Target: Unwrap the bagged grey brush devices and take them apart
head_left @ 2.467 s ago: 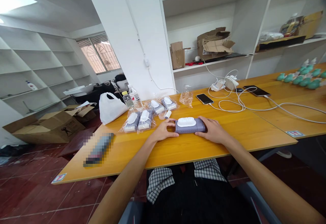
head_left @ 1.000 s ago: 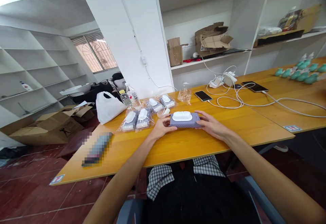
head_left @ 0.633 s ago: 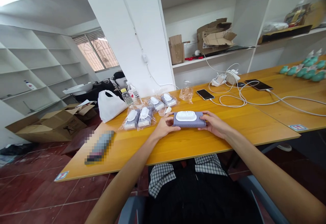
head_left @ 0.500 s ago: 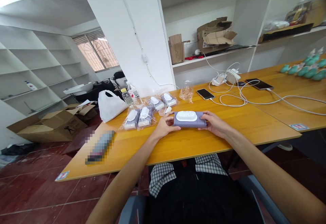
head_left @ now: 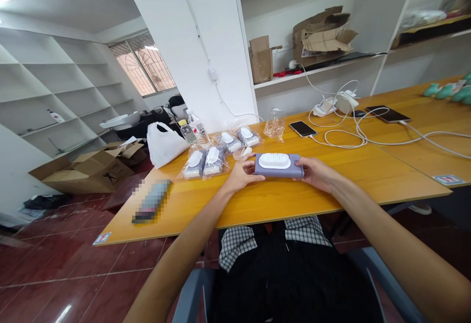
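Observation:
A purple-grey oblong case with a white bristled brush pad on top (head_left: 278,164) is held level just above the wooden table (head_left: 279,198). My left hand (head_left: 243,174) grips its left end with fingers curled round it. My right hand (head_left: 316,172) grips its right end the same way. Several more such cases sealed in clear plastic bags (head_left: 206,162) lie on the table behind my left hand. A small white piece (head_left: 243,152) lies just beyond the case.
A white plastic bag (head_left: 163,143) and two water bottles (head_left: 193,132) stand at the table's far left. A blurred dark object (head_left: 150,201) lies near the left edge. Phones (head_left: 302,128) and white charging cables (head_left: 353,134) spread to the right. Cardboard boxes (head_left: 88,172) sit on the floor.
Both hands have kept hold of the case and lifted it slightly off the table. The camera has swung a little to the left and down.

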Action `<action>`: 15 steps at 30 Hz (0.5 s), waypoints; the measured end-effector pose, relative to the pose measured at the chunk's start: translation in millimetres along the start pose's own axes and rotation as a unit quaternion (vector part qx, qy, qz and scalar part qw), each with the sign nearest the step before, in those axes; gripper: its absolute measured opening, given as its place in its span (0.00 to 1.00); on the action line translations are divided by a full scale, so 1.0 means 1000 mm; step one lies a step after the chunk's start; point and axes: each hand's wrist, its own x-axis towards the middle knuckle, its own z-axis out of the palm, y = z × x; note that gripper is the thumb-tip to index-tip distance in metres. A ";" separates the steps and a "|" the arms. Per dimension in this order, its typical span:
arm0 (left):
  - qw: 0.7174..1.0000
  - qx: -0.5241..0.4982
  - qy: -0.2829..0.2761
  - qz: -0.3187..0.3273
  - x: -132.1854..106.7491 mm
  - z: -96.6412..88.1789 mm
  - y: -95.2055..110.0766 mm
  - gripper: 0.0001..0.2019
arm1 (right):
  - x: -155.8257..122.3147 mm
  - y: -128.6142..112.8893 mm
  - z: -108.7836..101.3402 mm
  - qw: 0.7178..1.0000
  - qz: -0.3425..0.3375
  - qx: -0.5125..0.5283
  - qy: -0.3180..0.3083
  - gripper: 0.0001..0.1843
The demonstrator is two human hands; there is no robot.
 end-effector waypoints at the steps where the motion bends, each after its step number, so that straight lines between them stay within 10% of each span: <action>1: 1.000 -0.003 -0.004 -0.001 0.000 0.000 0.000 0.27 | 0.000 0.000 0.000 1.000 0.000 0.001 0.000 0.16; 15: 0.999 -0.005 -0.023 -0.023 0.000 0.000 -0.001 0.29 | 0.000 0.004 0.007 0.999 -0.040 -0.015 0.026 0.07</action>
